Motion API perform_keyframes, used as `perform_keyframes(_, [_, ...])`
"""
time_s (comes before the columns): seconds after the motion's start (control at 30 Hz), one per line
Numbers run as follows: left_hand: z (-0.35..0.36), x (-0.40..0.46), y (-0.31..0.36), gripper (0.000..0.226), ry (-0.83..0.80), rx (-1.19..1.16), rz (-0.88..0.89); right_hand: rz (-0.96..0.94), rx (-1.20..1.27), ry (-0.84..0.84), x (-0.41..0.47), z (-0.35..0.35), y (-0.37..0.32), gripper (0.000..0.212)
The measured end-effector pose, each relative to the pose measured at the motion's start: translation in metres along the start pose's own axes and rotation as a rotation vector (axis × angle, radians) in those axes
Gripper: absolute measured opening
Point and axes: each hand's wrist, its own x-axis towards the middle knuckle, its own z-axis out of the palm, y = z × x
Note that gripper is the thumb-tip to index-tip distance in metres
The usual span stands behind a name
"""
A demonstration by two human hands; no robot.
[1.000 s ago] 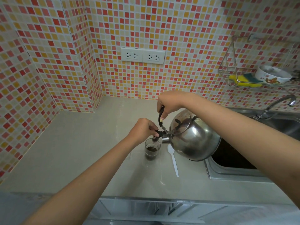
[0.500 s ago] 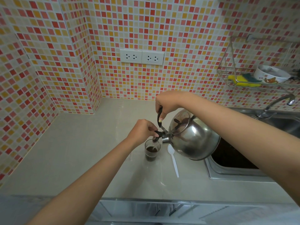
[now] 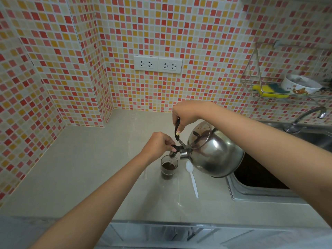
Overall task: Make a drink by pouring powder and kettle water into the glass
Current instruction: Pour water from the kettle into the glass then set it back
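A steel kettle [image 3: 215,151] is tilted to the left, its spout right above a small glass [image 3: 168,168] on the counter. A thin stream of water runs into the glass, which holds dark brown liquid. My right hand [image 3: 185,112] grips the kettle's black handle from above. My left hand [image 3: 158,143] pinches the black spout-cap lever and holds the cap up. A white plastic spoon [image 3: 192,177] lies on the counter just right of the glass, under the kettle.
The beige counter [image 3: 80,168] runs into a tiled corner at the left. A steel sink [image 3: 255,193] with a tap [image 3: 305,117] lies to the right. A wire rack [image 3: 280,87] on the wall holds a sponge and a bowl. Two sockets [image 3: 158,64] sit on the back wall.
The kettle and both hands stay in nearly the same place. The dark liquid in the glass stands a little higher.
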Motion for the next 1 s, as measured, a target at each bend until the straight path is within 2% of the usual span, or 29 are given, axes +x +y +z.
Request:
perform_keyframes(0.57, [0.003,0.002,-0.006,0.028,-0.033,0.023,-0.004,-0.006,0.117,-0.005,-0.004,0.011,0.011,0.031])
perform_keyframes(0.8, [0.002,0.006,-0.016,0.028,-0.022,-0.075,-0.027,-0.027,0.293,0.08,-0.025,0.02,0.033,0.016])
perform_keyframes(1.0, [0.002,0.021,-0.02,0.025,0.042,-0.204,-0.015,0.012,0.472,0.196,-0.041,0.034,0.069,0.019])
